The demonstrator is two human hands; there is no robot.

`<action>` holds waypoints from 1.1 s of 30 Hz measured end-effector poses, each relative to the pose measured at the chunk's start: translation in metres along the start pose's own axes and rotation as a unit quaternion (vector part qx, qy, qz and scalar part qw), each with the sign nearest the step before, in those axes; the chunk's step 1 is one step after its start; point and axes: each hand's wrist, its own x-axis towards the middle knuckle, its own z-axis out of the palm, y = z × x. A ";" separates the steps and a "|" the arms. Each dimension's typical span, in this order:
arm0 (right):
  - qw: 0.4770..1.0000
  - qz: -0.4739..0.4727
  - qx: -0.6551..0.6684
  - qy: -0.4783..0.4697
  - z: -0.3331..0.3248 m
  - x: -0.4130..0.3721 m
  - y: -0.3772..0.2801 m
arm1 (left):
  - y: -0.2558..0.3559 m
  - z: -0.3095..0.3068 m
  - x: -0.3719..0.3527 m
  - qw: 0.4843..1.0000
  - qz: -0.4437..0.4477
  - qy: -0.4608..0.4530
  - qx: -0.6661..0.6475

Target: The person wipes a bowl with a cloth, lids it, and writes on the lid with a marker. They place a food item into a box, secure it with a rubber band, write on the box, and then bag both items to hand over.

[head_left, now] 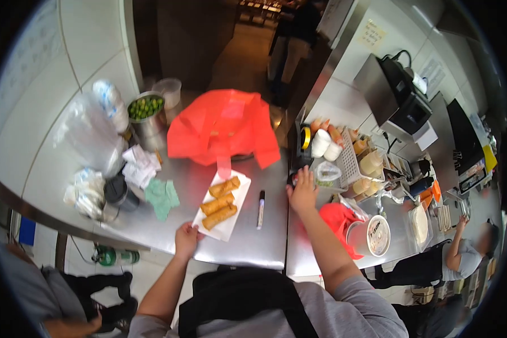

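Observation:
My left hand (186, 238) grips the near corner of a white rectangular tray (238, 197) that lies on the steel counter (265, 242). Three golden fried rolls (221, 203) lie side by side on the tray. My right hand (303, 190) reaches forward with fingers spread, resting on the counter beside a small dark object at the foot of a white wire basket (348, 162). A black marker (261, 208) lies between my two hands.
A red plastic bag (222, 132) sits behind the tray. A pot of green vegetables (146, 110), clear bags, a teal cloth (162, 197) and a dark cup stand left. A lidded container (372, 236) and second red bag sit right. Other people stand nearby.

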 end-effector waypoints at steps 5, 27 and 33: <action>0.978 -0.110 0.143 -0.106 -0.002 -0.064 -0.052 | 0.019 0.043 0.010 0.999 -0.014 -0.039 0.004; 0.843 0.075 0.067 0.528 -0.373 0.201 0.205 | 0.005 0.163 -0.017 0.998 -0.055 -0.033 -0.030; 0.883 0.041 0.347 0.313 -0.391 0.249 0.257 | 0.108 0.236 -0.094 0.937 0.039 -0.344 0.056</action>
